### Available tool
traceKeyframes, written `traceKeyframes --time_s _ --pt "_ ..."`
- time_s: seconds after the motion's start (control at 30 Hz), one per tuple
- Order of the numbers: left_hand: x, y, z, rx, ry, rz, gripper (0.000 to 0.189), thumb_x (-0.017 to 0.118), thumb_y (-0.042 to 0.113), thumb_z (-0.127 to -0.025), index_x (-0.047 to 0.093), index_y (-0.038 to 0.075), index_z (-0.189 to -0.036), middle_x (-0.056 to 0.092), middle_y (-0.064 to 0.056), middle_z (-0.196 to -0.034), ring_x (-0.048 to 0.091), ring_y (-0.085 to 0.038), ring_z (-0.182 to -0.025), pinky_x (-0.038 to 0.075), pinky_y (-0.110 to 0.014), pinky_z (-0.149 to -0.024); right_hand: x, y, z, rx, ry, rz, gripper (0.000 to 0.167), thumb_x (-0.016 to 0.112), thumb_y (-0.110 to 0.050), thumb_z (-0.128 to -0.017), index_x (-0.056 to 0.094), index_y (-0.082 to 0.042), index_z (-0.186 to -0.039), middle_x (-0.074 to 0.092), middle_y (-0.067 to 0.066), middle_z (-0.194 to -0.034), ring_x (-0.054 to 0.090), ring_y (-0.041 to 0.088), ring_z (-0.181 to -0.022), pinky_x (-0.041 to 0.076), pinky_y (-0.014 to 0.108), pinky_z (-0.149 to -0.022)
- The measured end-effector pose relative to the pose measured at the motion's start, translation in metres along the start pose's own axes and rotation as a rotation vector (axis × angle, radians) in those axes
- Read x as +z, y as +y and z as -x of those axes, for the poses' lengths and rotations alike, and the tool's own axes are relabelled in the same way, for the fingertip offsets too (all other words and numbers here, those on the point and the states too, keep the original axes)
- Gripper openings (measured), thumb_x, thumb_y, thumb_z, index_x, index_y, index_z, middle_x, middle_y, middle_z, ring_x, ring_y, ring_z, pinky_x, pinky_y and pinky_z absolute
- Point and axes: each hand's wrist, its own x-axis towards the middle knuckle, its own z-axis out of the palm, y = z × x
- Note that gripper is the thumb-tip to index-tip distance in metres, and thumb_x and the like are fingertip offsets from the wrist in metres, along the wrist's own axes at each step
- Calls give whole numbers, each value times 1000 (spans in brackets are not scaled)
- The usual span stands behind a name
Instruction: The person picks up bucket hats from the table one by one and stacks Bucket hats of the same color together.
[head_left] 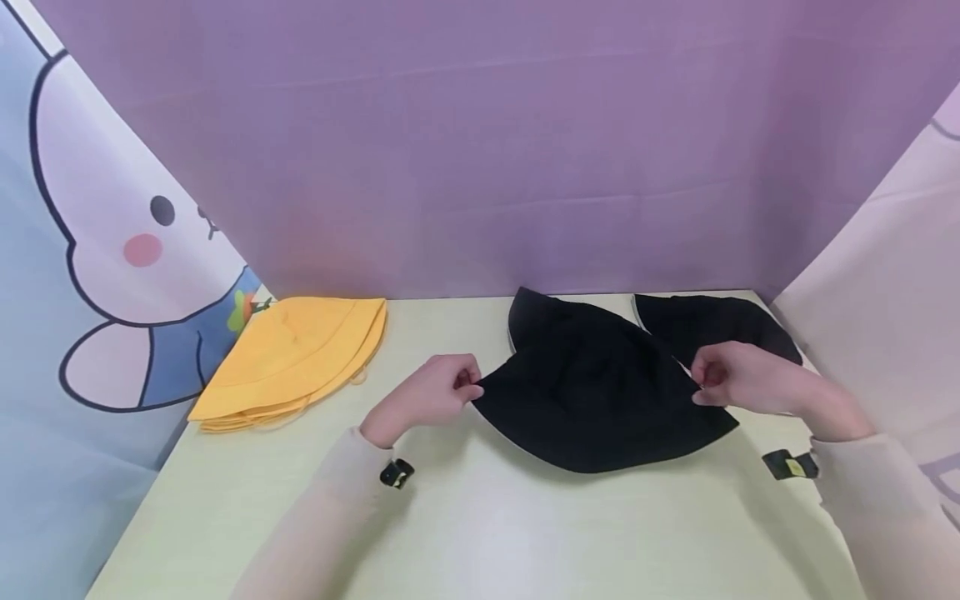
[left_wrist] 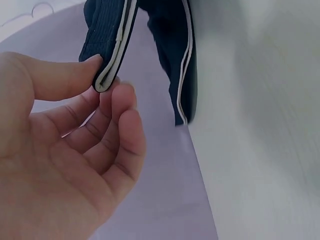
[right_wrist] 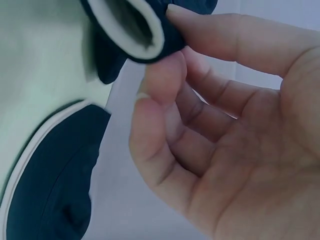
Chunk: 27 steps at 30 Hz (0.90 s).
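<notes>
Hat (head_left: 592, 400): black, pale-edged, held by both hands over the table (head_left: 465, 533), right of the table's middle. Its brim sags between the hands toward the table's near side; the low edge casts a shadow on the table.

Left hand (head_left: 423, 396): over the table's middle. Grip pinches the hat's left edge between thumb and fingertips; the wrist view confirms the folded edge in the pinch.

Right hand (head_left: 765, 383): over the table's right side. Grip pinches the hat's right side, thumb on the cloth, fingers bent beneath.

A dark piece (head_left: 536, 312) shows behind the hat at the table's far edge; whether it belongs to the same hat cannot be told.

Second hat (head_left: 720, 321): black, pale-edged, lying flat at the table's far right corner, partly hidden by the right hand.

Yellow hats (head_left: 292, 358): folded flat and stacked at the table's far left corner, brim edges layered; exact count unclear. A thin cord loop (head_left: 360, 377) lies by their right side.

Purple cloth (head_left: 525, 150) hangs beyond the table's far edge.
</notes>
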Motion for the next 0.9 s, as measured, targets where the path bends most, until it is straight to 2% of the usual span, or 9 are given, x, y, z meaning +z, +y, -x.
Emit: traceKeyframes --time_s 0.13,0.3,0.5,0.7,0.9 --pt "-11 -9 8 0 17 19 8 67 10 -97 61 9 -91 58 2 -76 53 -13 -72 47 -33 -73 1 -12 -9 -14 21 -10 21 82 -13 -83 62 -15 -86 54 -9 -67 51 6 -64 42 26 -66" --pt "-26 -12 18 -10 37 25 7 67 10 -97 63 9 -92 59 2 -78 54 -15 -72 47 -34 -73 2 -24 -16 -21 23 -45 20 82 -12 -83 63 -14 -88 55 -7 -68 53 8 -66 43 26 -67" --pt "-40 -18 33 -46 67 11 6 67 11 -97 64 10 -92 58 3 -77 54 -15 -71 47 -35 -72 3 -42 -25 -54 33 -36 19 81 -12 -84 64 -14 -89 59 -8 -70 55 8 -68 44 27 -69" --pt "-50 -28 50 -72 83 14 6 67 11 -96 64 11 -91 58 3 -76 54 -15 -70 47 -35 -70 7 -59 -31 -84 19 -65 18 81 -12 -84 64 -12 -91 60 -6 -73 57 11 -70 46 27 -69" --pt "-54 -40 66 -87 56 -1 6 66 13 -97 64 12 -91 57 4 -74 53 -14 -68 46 -33 -67 20 -66 -39 -116 -7 -86 17 80 -11 -85 65 -12 -92 61 -6 -74 58 11 -70 47 27 -69"
